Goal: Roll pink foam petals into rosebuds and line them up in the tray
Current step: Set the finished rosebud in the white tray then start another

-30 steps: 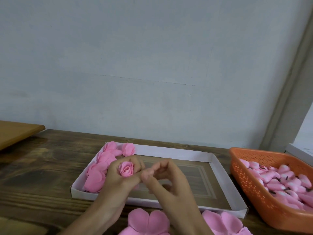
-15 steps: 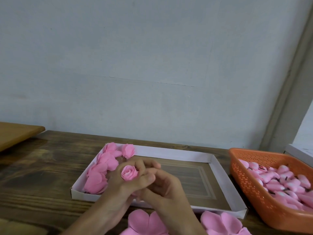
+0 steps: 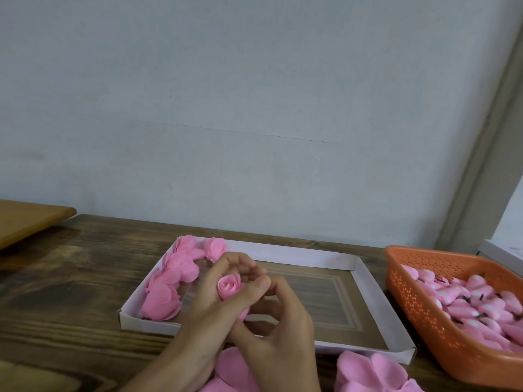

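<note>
A pink foam rosebud [image 3: 229,286] sits upright in my left hand [image 3: 215,301], whose thumb and fingers curl round it above the white tray [image 3: 365,281]. My right hand [image 3: 278,326] is just below and to the right, fingers curled, pinching the bud's lower end [image 3: 244,314]. Several finished rosebuds [image 3: 169,284] lie in a line along the tray's left side. Flat pink foam petals [image 3: 365,372] lie on the table in front of the tray, partly hidden by my arms.
An orange perforated basket [image 3: 418,304] at the right holds several small pink buds with dark stems. A light wooden board [image 3: 25,219] overhangs at the far left. The dark wooden table [image 3: 70,278] ends at a pale wall behind.
My right hand moved down from beside the bud to its base and now pinches it there. My left hand kept hold of the rosebud and tilted it a little.
</note>
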`<state>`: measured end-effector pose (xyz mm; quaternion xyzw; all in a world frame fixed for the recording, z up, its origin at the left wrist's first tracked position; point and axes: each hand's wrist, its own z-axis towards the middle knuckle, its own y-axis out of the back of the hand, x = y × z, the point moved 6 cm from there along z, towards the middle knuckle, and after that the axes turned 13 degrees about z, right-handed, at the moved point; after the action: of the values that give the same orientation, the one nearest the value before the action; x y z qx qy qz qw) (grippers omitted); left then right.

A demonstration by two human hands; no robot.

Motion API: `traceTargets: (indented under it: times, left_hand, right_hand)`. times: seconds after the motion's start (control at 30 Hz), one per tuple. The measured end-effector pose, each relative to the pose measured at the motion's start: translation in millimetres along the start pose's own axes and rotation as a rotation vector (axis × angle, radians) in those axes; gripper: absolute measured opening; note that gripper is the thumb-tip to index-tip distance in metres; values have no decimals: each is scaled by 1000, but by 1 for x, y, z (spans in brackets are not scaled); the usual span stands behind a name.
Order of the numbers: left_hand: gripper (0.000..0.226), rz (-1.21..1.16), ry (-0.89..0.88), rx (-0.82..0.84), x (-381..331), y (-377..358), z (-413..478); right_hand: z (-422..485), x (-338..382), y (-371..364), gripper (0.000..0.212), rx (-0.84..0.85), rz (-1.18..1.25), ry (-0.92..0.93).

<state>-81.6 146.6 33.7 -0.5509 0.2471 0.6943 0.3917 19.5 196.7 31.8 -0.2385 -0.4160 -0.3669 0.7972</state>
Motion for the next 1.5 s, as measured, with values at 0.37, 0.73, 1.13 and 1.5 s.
traceTargets:
  times: [0.37,0.73,1.13,1.5]
  left_hand:
    - [52,227,18,-106,5,8,1]
    - [44,264,-19,-110,4,13,6]
    - [39,910,246,-226,10,93,104]
    - [45,1448,211,-254,48,96,138]
  right_hand:
    - [0,-7,15,33,-169,-131,38]
    - [3,-7,15,34,-99,-153,12]
    - [22,6,44,37,-164,-199,-98]
    - [28,21,54,25,-205,-228,-91]
